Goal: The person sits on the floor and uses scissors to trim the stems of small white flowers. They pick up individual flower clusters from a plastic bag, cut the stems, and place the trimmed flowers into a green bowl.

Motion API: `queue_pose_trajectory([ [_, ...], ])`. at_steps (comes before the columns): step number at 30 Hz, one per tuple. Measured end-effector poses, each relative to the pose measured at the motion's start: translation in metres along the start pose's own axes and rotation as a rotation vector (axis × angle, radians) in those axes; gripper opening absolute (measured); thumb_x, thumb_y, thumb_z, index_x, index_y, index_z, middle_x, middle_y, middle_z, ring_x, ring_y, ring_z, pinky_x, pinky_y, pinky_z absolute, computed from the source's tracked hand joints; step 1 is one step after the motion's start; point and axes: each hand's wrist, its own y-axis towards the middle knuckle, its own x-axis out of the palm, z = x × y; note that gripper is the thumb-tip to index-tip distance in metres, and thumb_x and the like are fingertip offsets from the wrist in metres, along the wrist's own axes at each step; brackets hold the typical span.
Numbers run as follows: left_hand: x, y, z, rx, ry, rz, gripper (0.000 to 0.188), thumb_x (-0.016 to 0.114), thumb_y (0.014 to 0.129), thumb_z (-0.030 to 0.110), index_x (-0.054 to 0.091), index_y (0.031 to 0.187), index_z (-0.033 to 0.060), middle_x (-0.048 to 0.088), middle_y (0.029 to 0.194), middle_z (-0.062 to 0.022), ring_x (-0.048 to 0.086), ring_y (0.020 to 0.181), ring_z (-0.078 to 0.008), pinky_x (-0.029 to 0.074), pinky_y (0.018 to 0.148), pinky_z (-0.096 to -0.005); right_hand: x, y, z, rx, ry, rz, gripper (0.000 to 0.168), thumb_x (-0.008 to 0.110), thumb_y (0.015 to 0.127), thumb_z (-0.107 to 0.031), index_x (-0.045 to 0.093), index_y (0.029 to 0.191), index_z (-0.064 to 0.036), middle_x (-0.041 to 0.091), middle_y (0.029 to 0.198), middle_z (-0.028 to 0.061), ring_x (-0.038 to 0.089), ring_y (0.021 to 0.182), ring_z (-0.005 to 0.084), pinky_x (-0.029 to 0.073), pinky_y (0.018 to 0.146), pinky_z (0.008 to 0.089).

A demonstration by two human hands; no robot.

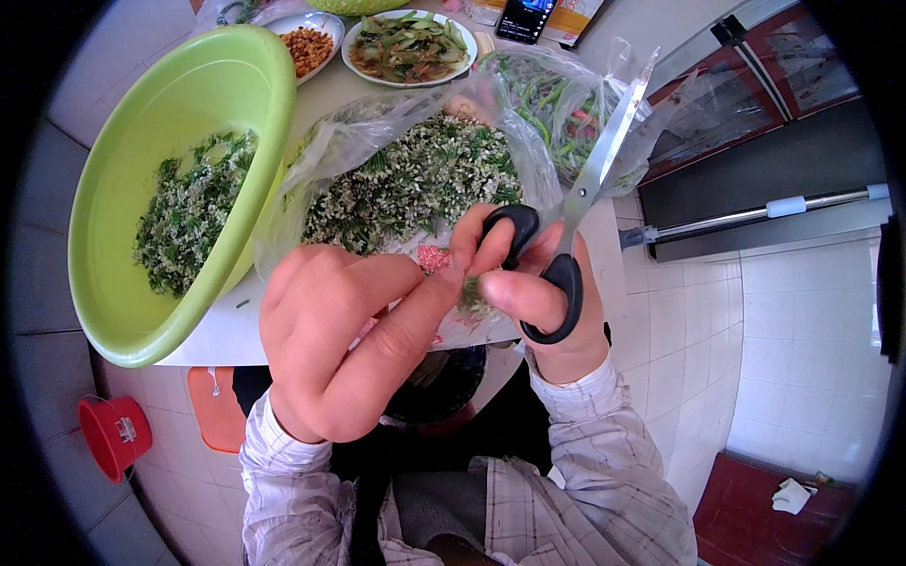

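Note:
My right hand [566, 304] has its thumb and fingers through the black handles of a pair of scissors [582, 187]. The blades are together and point up and away to the right. My left hand [347, 325] is pinched at the fingertips, which meet those of my right hand. A small flower cluster [472, 296] shows at the pinch, its stem hidden by my fingers. Just beyond lies an open clear plastic bag [340, 145] with a heap of white-and-green flower heads [425, 177]. To the left, a tilted lime-green basin [191, 92] contains more flower heads [195, 212].
At the table's far side are a plate of cooked greens [410, 74], a dish of orange-brown bits [308, 49] and a phone [525, 20]. Another bag [559, 106] holds green and red vegetables. A red bucket [117, 435] and an orange stool [216, 407] stand below left.

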Motion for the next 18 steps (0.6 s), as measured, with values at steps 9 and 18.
queue_pose_trajectory([
  [9, 0.0021, -0.0003, -0.0004, -0.004, 0.014, 0.017, 0.031, 0.075, 0.062, -0.006, 0.067, 0.091, 0.0036, 0.06, 0.085, -0.0087, 0.056, 0.069, -0.0238, 0.045, 0.06, -0.0342, 0.0006, 0.0001, -0.0013, 0.008, 0.004, -0.02, 0.02, 0.071, 0.076, -0.018, 0.06, 0.078, -0.002, 0.059, 0.092, 0.0066, 0.054, 0.08, 0.0125, 0.043, 0.072, 0.0275],
  [18, 0.0042, -0.0027, -0.003, -0.21, -0.219, 0.131, 0.027, 0.074, 0.068, -0.007, 0.068, 0.093, 0.001, 0.058, 0.089, -0.0101, 0.058, 0.069, -0.0201, 0.047, 0.059, -0.0285, -0.0025, -0.0005, 0.0009, 0.143, 0.14, -0.008, 0.024, 0.068, 0.075, -0.024, 0.059, 0.076, -0.001, 0.06, 0.089, 0.0073, 0.052, 0.075, 0.0114, 0.04, 0.067, 0.026],
])
